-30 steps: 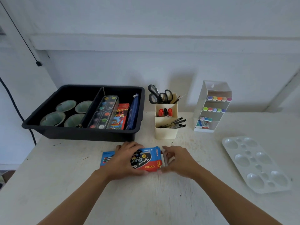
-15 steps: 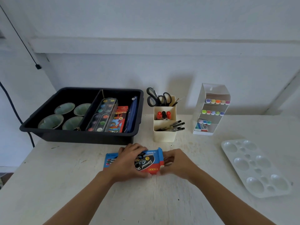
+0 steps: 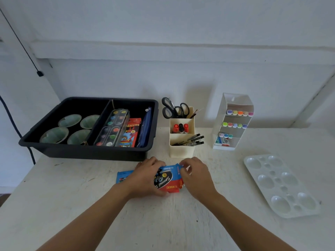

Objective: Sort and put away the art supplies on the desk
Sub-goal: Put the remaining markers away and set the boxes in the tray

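Now, in the lower middle of the frame, the box of colours (image 3: 170, 180) no longer lies flat on the counter (image 3: 163, 223) as it did a second ago. It has been turned and tipped up, so its printed face slants toward the camera and its right end stands clear of the surface. The left hand (image 3: 146, 178) wraps over the box's left half and grips it. The right hand (image 3: 197, 176) has moved up to the open end, fingers curled at the flap. Its fingertips are partly hidden behind the card, so it seems to pinch the flap rather than merely touch it. Under the left hand a second blue pack (image 3: 124, 175) lies flat, poking out to the left. By my reading the end is being tucked shut, which would leave the box ready to put away.

At the right edge a white palette (image 3: 277, 181) lies alone, not yet sorted. Farther back, left of centre, the black tray (image 3: 87, 151) holds four bowls (image 3: 54, 134) in its left compartment. Its right compartment holds a watercolour set (image 3: 112, 127), a pack of coloured pencils (image 3: 132, 131) and a blue pouch (image 3: 146, 127), and looks the likely home for the box. Right of the tray stand the cream organiser (image 3: 181, 149) with scissors (image 3: 174, 109), then the white marker rack (image 3: 233, 100), near the wall.
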